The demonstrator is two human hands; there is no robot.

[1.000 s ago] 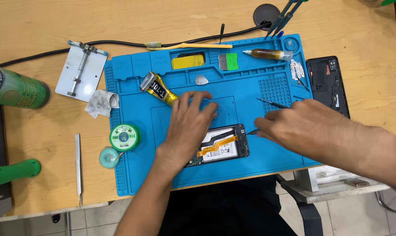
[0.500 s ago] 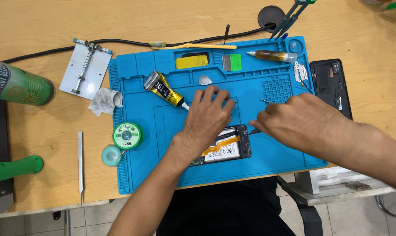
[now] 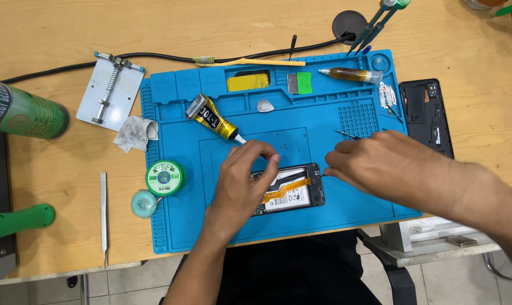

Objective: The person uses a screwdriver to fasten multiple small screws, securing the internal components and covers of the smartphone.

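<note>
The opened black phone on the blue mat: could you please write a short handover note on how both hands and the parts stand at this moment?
Left hand: resting on the opened black phone, fingers pinched at its top edge.
Right hand: at the phone's right end, fingertips touching it.
Phone lies back-open on the blue silicone mat, orange flex cable exposed.
Yellow-and-black glue tube lies just above-left.
Separate black back cover on the table, right.
Phone not yet closed.

Pretty bright, even light from overhead, prob indoor ceiling lamps, no harsh hotspots. Shadows are soft and short, e.g. under the left hand (image 3: pixel 242 181) and right hand (image 3: pixel 380 166) on the blue silicone work mat (image 3: pixel 357 197). Slight sheen on the green spray can (image 3: pixel 21 110) and the glue tube (image 3: pixel 213 118). Focus is sharp across most of the wooden table (image 3: pixel 52 34), w/ a bit of wide-angle bend toward the edges. No real motion blur.
</note>
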